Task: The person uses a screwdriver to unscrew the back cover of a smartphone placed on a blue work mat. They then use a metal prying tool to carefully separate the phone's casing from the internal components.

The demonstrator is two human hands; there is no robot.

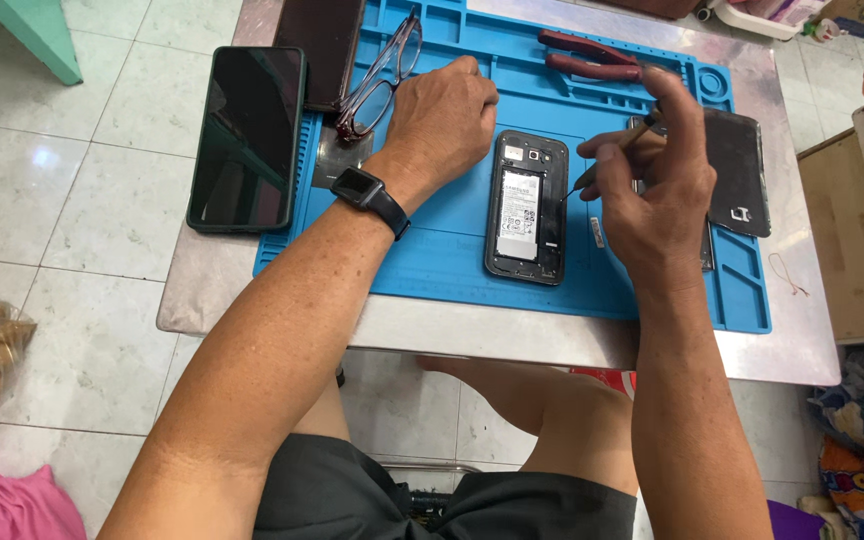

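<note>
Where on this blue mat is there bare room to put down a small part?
The blue mat is bare along its near edge, between the left forearm and the opened phone. It is crowded at the far left by the glasses, far right by the red pliers and back cover, and around the right hand with its tool.

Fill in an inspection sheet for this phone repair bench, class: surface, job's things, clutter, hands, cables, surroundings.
Surface: blue repair mat on a metal table.
Job's things: opened phone, back off, battery showing; thin tool with its tip at the phone's right edge.
Clutter: back cover, red pliers, glasses, large dark phone.
Hands: left hand resting on the mat beside the phone; right hand pinching the tool.
Cables: nothing seen.
Surroundings: tiled floor, bags at the edges.
</note>
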